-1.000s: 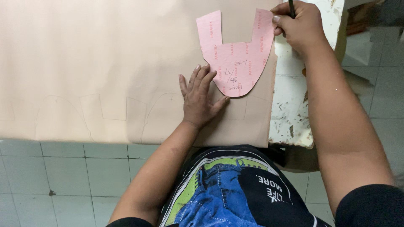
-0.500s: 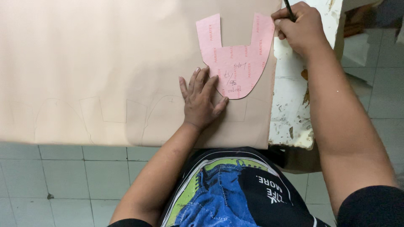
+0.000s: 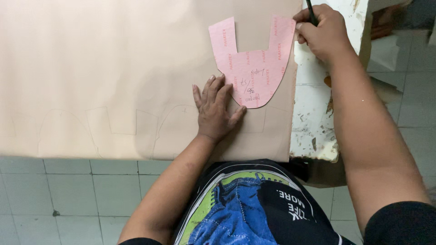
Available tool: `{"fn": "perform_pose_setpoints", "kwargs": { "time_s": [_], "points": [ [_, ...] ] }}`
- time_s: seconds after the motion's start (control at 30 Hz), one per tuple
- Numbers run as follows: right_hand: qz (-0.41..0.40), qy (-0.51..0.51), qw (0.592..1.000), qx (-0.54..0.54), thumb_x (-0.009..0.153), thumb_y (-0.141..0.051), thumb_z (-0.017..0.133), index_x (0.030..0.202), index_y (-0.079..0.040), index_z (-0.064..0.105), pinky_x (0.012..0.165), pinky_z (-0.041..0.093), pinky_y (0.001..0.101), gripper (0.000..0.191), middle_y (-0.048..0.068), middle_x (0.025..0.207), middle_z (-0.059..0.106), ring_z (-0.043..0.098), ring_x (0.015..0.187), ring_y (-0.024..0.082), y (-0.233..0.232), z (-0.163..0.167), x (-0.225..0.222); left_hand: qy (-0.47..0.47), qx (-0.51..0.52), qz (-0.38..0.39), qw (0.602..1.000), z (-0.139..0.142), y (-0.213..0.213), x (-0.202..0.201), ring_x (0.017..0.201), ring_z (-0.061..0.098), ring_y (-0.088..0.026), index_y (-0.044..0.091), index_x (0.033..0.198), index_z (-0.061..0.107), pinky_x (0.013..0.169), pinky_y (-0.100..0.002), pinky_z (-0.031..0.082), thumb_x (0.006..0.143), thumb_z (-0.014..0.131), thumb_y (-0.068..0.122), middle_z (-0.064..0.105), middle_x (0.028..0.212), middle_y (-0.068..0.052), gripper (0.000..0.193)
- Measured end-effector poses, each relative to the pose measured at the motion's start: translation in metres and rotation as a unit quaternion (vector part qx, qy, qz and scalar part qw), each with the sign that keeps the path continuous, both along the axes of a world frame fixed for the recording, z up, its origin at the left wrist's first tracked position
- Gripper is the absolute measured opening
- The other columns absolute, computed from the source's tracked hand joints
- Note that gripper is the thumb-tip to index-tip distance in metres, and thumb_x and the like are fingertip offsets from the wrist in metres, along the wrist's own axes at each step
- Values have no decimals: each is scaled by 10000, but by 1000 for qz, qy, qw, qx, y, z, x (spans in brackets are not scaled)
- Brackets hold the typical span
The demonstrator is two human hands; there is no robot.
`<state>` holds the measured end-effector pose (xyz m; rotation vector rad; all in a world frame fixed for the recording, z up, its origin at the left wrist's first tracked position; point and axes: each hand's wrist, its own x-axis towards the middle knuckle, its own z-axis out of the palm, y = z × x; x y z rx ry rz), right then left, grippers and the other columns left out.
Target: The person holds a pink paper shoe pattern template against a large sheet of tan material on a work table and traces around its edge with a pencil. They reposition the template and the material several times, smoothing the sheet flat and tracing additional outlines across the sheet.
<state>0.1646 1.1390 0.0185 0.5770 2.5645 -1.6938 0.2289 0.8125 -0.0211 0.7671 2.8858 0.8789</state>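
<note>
Pen pinched in the right hand stays at the pink template's right tab, barely moved. Left hand, fingers spread, still presses template onto tan sheet on the counter; tracing continues.

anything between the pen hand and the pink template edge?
Nothing visible. The right hand holds the dark pen right at the upper right arm of the pink template, with only bare tan sheet around it. The left hand presses flat at the template's lower left edge, away from the pen.
</note>
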Motion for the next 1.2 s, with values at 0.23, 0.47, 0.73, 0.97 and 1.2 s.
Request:
{"fn": "perform_pose_setpoints", "kwargs": {
  "time_s": [0.23, 0.47, 0.73, 0.97, 1.2],
  "points": [
    [29, 42, 997, 56, 1007, -43, 670, 1128, 2, 705, 683, 543, 253, 133, 26, 1054, 678, 645, 766, 90, 6, -17, 0, 5, -1, 4, 1000, -1, 1, 0, 1520, 319, -309, 130, 1377, 531, 1265, -641, 38, 811, 825, 486, 428, 1550, -82, 731],
    [85, 59, 979, 174, 875, -170, 918, 1263, -40, 732, 900, 554, 307, 449, 47, 1127, 594, 642, 989, 155, 5, -11, 11, 8, 14, 2, 1000, -3, 1, 0, 1517, 314, -333, 92, 1415, 490, 1256, -655, 42, 797, 826, 483, 401, 1574, -115, 804],
    [139, 7, 967, 215, 780, -164, 928, 1410, -99, 680, 950, 525, 344, 680, 64, 1240, 553, 605, 1008, 196, 8, 5, 12, 4, 10, -2, 1000, -2, 2, 0, 1517, 301, -349, 51, 1444, 455, 1247, -657, 34, 797, 809, 511, 388, 1582, -138, 869],
    [137, 24, 970, 200, 793, -171, 927, 1388, -98, 687, 940, 541, 350, 646, 63, 1236, 577, 636, 986, 187, 8, 4, 13, 12, 13, -1, 1000, -3, 3, 0, 1528, 296, -334, 77, 1463, 427, 1262, -646, 27, 798, 826, 507, 391, 1594, -126, 886],
    [150, 38, 964, 215, 813, -177, 936, 1389, -61, 662, 931, 535, 348, 648, 76, 1271, 627, 636, 986, 186, 12, 3, 14, -5, 15, -6, 1000, -1, 2, -2, 1543, 249, -349, 73, 1495, 358, 1257, -650, 20, 764, 844, 473, 360, 1605, -130, 964]
  ]
}}
